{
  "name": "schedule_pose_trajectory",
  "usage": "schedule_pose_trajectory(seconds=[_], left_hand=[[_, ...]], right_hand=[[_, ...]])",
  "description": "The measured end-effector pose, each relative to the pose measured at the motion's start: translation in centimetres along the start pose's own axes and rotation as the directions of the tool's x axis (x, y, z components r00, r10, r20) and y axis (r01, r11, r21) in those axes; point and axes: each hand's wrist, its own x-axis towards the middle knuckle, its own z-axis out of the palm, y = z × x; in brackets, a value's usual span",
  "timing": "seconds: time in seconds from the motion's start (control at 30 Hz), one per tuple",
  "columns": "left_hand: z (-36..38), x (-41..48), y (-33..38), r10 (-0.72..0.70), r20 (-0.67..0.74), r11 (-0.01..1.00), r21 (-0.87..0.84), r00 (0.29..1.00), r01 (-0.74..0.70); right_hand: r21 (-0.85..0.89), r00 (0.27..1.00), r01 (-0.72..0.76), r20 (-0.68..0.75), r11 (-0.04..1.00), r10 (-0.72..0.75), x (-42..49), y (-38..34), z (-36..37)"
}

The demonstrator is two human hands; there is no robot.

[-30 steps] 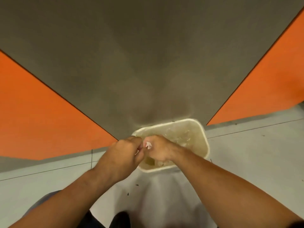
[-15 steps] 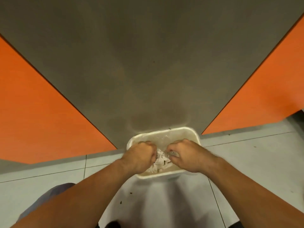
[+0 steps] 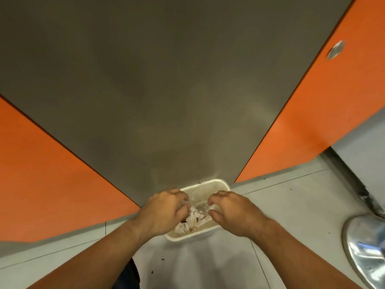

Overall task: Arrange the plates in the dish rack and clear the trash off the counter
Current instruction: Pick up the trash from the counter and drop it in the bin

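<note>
A white rectangular trash bin [image 3: 188, 238] stands on the tiled floor against a grey panel. My left hand [image 3: 164, 211] and my right hand [image 3: 233, 213] hover over its opening, a little apart, fingers curled. Crumpled white paper and clear plastic trash [image 3: 192, 219] hangs between them and reaches down into the bin. My left hand's fingers grip the paper end, and my right hand's fingertips pinch the other end. No plates, dish rack or counter are in view.
Orange panels [image 3: 52, 184] [image 3: 312, 122] flank the grey panel [image 3: 166, 101] behind the bin. A shiny round metal base [image 3: 366, 247] sits on the floor at the right. Small dark crumbs [image 3: 162, 259] lie on the light tiles in front of the bin.
My hands were pressed together over the bin; they have drawn apart sideways, and the white trash now shows between them, hanging into the bin. The view has shifted, revealing the metal base.
</note>
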Motion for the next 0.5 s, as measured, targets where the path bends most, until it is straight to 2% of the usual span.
schedule_pose_trajectory(seconds=[0.23, 0.5], left_hand=[[-15.3, -5.9, 8.6, 0.026, 0.063, 0.999, -0.025, 0.998, -0.025], [-33.6, -12.4, 16.5, 0.142, -0.006, 0.990, 0.014, 0.990, -0.142]], right_hand=[[0.093, 0.996, -0.039, -0.074, 0.995, 0.046, -9.3, -6.0, -14.4], [0.054, 0.982, 0.008, -0.191, 0.998, 0.003, -16.8, -15.1, -32.4]])
